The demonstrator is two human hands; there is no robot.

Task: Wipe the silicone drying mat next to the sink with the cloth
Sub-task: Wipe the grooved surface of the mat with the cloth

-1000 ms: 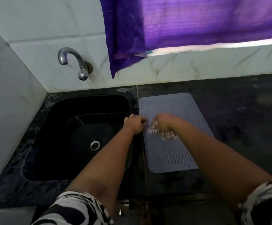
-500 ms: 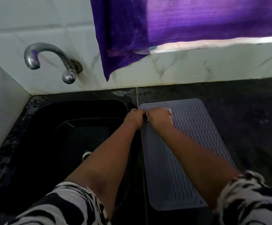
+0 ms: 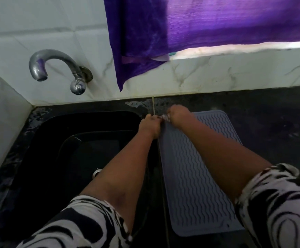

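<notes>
The grey mat [image 3: 195, 169] lies flat on the dark surface [image 3: 271, 126], just right of the sink [image 3: 84, 122]. Its long side runs from the person toward the wall. At its far left corner, the right hand [image 3: 178, 116] squeezes a small cloth [image 3: 165, 118]. The left hand [image 3: 149, 126] is curled shut, touching the mat's edge.

Your right hand [image 3: 178, 116] hides nearly all of the cloth [image 3: 165, 118]; your forearms cover the mat's [image 3: 195, 185] far-left corner and the sink [image 3: 74, 140] drain.

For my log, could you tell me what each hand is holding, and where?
Right hand: bunched pale cloth, mostly hidden. Left hand: grey ribbed silicone mat's far-left edge, apparently.
</notes>
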